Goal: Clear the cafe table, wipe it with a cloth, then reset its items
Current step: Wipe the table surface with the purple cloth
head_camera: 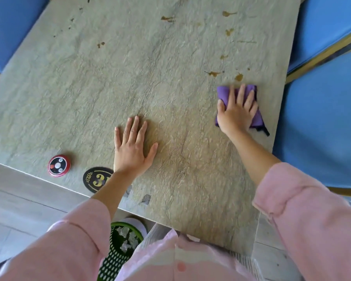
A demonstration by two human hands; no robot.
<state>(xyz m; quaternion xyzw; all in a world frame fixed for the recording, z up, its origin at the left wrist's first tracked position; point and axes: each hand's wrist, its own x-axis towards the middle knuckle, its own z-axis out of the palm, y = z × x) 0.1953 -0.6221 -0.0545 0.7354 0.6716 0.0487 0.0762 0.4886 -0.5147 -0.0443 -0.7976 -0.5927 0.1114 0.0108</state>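
Head view, left to right. Red call button (59, 165) and black "3" disc (96, 179) sat near the surface's near-left edge, probably parked there so the wiping area stayed free. Left hand (133, 148) lay flat just beside the disc, fingers (134, 126) spread wide, holding nothing; looked like a brace while leaning in. Right hand (236, 111) pressed palm-down on a folded purple cloth (224, 93), its fingers splayed over it, pinning rather than gripping, near the right edge. Brown stains (239, 77) sat just beyond the cloth, more spread toward the far right and far left, so the wipe looked barely started, with the reset not yet begun. Surface (130, 67) was grey-green stone-look, matte, veined. Blue chairs (322, 118) flanked both sides. Green bin (128, 225) with crumpled paper stood on the floor below the near edge.
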